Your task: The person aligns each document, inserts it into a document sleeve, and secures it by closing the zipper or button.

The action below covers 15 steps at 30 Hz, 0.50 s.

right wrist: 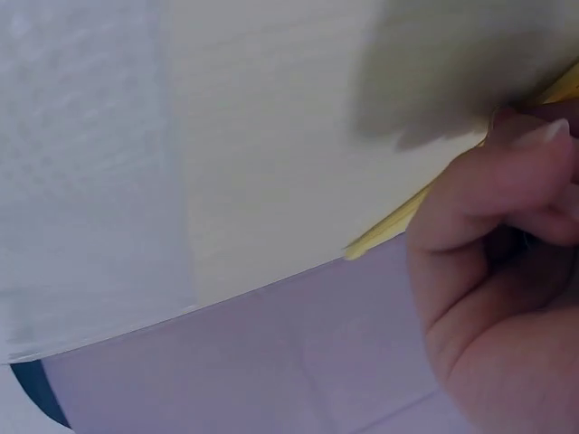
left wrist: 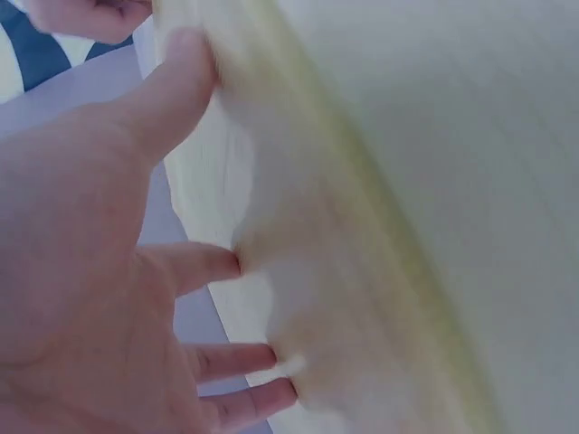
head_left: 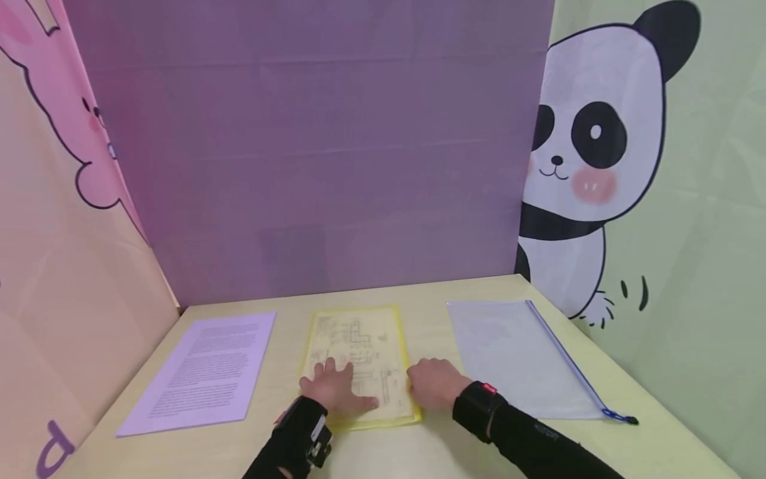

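Observation:
A yellow-edged document sleeve with a printed sheet of line drawings lies in the middle of the table, between my hands. My left hand rests on its lower left part with fingers spread and thumb pointing right. The left wrist view shows its fingertips touching the pale sheet. At the sleeve's right edge, my right hand pinches the border with curled fingers. From the right wrist, the sleeve's yellow edge runs into the thumb and fingers.
To the left lies a stack of lilac paper covered in printed text. On the right is a translucent zip file bag with a blue zipper strip and a cord pull at its near end. A purple panel stands behind the table.

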Available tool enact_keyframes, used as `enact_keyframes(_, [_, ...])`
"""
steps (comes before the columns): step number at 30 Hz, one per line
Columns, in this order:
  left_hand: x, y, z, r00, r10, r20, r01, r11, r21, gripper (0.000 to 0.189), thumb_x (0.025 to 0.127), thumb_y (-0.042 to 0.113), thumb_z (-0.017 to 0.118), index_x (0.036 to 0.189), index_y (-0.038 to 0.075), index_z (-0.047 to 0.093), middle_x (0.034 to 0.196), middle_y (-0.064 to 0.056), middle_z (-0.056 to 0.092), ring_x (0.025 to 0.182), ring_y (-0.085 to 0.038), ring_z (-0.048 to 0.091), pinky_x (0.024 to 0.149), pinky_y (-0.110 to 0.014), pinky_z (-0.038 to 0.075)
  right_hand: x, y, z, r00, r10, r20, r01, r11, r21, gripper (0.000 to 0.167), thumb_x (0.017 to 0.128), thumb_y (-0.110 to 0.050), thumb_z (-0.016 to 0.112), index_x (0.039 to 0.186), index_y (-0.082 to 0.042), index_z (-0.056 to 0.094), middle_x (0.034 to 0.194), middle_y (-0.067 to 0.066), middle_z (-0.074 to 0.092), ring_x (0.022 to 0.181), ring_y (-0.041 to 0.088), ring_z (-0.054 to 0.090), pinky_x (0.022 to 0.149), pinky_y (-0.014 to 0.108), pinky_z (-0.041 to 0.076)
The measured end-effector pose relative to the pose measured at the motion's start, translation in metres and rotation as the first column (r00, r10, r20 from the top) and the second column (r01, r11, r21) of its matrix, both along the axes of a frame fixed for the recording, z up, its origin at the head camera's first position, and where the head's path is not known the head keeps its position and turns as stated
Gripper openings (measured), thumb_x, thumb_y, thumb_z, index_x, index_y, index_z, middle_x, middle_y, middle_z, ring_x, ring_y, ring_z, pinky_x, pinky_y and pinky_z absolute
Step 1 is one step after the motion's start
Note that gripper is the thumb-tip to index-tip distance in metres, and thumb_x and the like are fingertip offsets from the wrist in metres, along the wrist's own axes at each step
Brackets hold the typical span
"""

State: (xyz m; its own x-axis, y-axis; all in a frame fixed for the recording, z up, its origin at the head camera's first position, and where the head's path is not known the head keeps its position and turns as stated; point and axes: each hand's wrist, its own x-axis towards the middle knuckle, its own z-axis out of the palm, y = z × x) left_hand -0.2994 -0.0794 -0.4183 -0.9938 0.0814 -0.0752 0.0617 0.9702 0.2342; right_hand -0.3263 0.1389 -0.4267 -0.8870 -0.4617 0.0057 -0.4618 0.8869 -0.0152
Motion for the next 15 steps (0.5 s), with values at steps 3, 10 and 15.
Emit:
enact_keyframes(3, [-0.001, -0.003, 0.002, 0.999, -0.018, 0.046, 0.017, 1.0, 0.023, 0.096, 0.076, 0.07, 0.076, 0.15, 0.014, 0.052, 0.151, -0.024, 0.041, 0.138, -0.044, 0.037, 0.097, -0.072, 0.036, -0.005, 0.004, 0.002, 0.999, -0.03, 0.028, 0.031, 0.999, -0.012, 0.015, 0.095, -0.018, 0.061, 0.08, -0.013, 0.06, 0.071, 0.001, 0.051, 0.065, 0.02, 0.048, 0.063, 0.035, 0.042])
enact_keyframes(10, [0.002, -0.001, 0.012, 0.994, -0.046, 0.096, 0.045, 0.999, 0.013, 0.095, 0.077, 0.066, 0.077, 0.152, 0.015, 0.049, 0.154, -0.024, 0.04, 0.139, -0.047, 0.037, 0.1, -0.074, 0.033, -0.012, 0.007, 0.004, 0.996, -0.057, 0.067, 0.059, 0.998, -0.014, 0.017, 0.097, -0.017, 0.059, 0.081, -0.014, 0.058, 0.072, 0.001, 0.052, 0.066, 0.02, 0.049, 0.065, 0.034, 0.042])
enact_keyframes(15, [0.004, 0.0, 0.013, 0.996, -0.03, 0.089, 0.032, 0.999, -0.023, 0.093, 0.079, 0.068, 0.074, 0.152, 0.017, 0.048, 0.153, -0.022, 0.042, 0.14, -0.044, 0.038, 0.1, -0.071, 0.036, -0.014, 0.008, 0.001, 0.998, -0.032, 0.062, 0.034, 0.999, -0.035, 0.016, 0.098, -0.018, 0.058, 0.083, -0.014, 0.06, 0.072, 0.0, 0.052, 0.066, 0.019, 0.049, 0.065, 0.035, 0.042])
